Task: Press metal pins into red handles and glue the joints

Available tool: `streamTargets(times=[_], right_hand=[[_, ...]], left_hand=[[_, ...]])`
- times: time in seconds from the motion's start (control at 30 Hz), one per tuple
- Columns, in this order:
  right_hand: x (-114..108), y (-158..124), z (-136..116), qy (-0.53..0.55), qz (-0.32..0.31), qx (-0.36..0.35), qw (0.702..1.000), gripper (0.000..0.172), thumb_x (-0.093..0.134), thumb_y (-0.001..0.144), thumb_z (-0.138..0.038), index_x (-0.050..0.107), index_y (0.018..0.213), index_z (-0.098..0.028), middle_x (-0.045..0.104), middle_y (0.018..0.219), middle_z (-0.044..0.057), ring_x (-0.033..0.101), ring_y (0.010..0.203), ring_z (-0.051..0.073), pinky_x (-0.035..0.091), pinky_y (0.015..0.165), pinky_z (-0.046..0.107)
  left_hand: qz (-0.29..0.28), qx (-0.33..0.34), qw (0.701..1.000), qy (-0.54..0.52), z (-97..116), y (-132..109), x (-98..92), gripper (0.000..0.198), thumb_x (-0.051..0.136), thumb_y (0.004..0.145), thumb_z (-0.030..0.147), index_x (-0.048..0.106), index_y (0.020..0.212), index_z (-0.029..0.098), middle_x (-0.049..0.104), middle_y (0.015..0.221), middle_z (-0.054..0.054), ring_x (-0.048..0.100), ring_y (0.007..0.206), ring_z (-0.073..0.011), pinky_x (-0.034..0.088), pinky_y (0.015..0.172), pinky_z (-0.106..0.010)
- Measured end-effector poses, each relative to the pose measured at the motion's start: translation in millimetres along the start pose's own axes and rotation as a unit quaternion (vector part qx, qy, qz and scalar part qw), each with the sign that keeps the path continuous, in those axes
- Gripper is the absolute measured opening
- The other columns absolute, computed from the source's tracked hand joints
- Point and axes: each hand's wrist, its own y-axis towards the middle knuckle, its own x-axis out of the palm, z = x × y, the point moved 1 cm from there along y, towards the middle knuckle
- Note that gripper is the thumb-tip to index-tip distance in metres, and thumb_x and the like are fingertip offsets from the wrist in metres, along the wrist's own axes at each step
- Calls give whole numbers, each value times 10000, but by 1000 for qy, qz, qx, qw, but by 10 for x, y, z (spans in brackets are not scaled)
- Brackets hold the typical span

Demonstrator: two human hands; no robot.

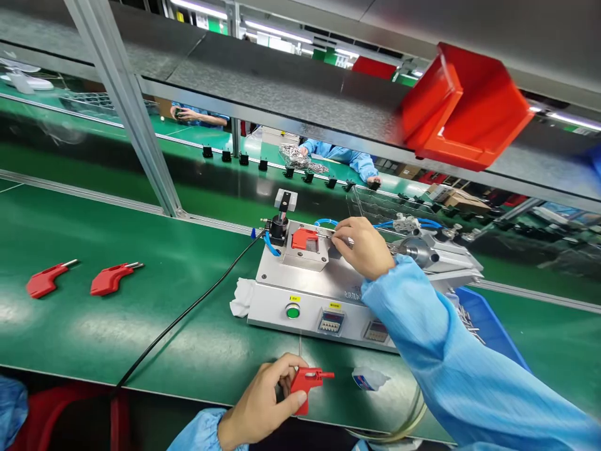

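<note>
Facing a green desk (141,326) topped by a steel pneumatic press (286,294), with two smooth red plastic handles (110,279) lying apart on its left. Reaching across from a blue sleeve (446,351), right hand (361,247) bent at the wrist, grip narrow, pinching a thin metal pin (326,233) just beside the press's ribbed red block (304,238). Curled near the desk's edge, left hand (260,401), grip closed around a third red handle (305,388).

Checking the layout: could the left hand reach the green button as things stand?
Probably yes: only green bench mat lies between the left hand, holding a red plastic part, and the green button.
</note>
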Motion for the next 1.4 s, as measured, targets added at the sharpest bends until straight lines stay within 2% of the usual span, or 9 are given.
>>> streamTargets(times=[0.13, 0.3, 0.4, 0.57, 0.8, 1.0, 1.13, 1.27, 1.4], right_hand=[[-11, -62, -13, 7, -17, -24, 1000, 255, 598, 1012, -235, 828, 1120, -215, 754, 1192, 137, 660, 1137, 328, 585, 1018, 526], [-15, -10, -86, 26, 25, -32, 999, 246, 591, 1033, -276, 831, 1061, -232, 756, 1171, 133, 667, 1144, 330, 590, 1036, 552], [50, 140, -204, 40, -9, -49, 998, 218, 636, 1001, -245, 819, 1118, -242, 749, 1204, 120, 679, 1132, 312, 609, 1016, 520], [170, 367, -357, -12, -97, -31, 995, 246, 643, 952, -106, 794, 1117, -208, 737, 1229, 130, 662, 1191, 308, 602, 1012, 468], [171, 316, -345, -25, -113, -19, 993, 188, 677, 968, -120, 779, 1105, -199, 728, 1250, 137, 634, 1224, 303, 572, 1059, 456], [212, 489, -293, 21, -115, -12, 993, 133, 724, 875, -62, 734, 878, -194, 717, 1188, 114, 681, 1091, 267, 610, 969, 420], [-39, 623, -237, 77, -61, -3, 995, 85, 655, 939, -142, 718, 977, -184, 698, 1213, 111, 682, 1114, 243, 606, 1020, 424], [-510, 276, -211, 166, 0, 21, 986, 172, 631, 981, -289, 722, 1081, -183, 738, 1153, 107, 709, 1060, 255, 618, 980, 425], [-651, -406, -133, 158, -100, 27, 982, 173, 645, 978, -350, 742, 1002, -208, 783, 1033, 94, 744, 954, 260, 626, 913, 412]], left_hand=[[11, 0, 1000, 2, 11, -10, -10, 343, 682, 931, 398, 688, 1227, 224, 708, 901, -22, 596, 797, -184, 487, 790, -292], [-40, 6, 999, -1, -40, 2, -52, 355, 729, 877, 367, 665, 1194, 221, 692, 873, -5, 503, 701, -150, 416, 710, -279], [-57, 9, 998, -24, -47, 30, -85, 461, 732, 888, 393, 646, 1311, 232, 721, 1000, -48, 594, 840, -196, 466, 812, -306], [-59, 27, 998, -24, 47, 32, -116, 435, 649, 907, 358, 661, 1327, 242, 722, 1284, -95, 649, 1125, -273, 491, 998, -361], [-92, -4, 996, -11, 148, 42, -96, 303, 556, 827, 225, 620, 1123, 216, 651, 951, -16, 517, 783, -168, 457, 784, -296], [-83, -6, 996, 32, 171, 30, -103, 267, 570, 811, 216, 584, 1078, 221, 624, 933, -7, 510, 834, -184, 401, 800, -311], [-71, -10, 996, 51, 192, -5, -122, 226, 579, 911, 319, 577, 1117, 227, 649, 1015, -33, 551, 944, -218, 447, 903, -343], [-64, -8, 998, 19, 190, -22, -135, 287, 533, 1026, 475, 594, 1140, 219, 647, 976, -33, 566, 827, -188, 494, 839, -327], [-37, 31, 999, -5, 162, 4, -104, 431, 513, 1065, 590, 669, 1153, 198, 714, 1050, -78, 655, 962, -223, 516, 963, -363]])
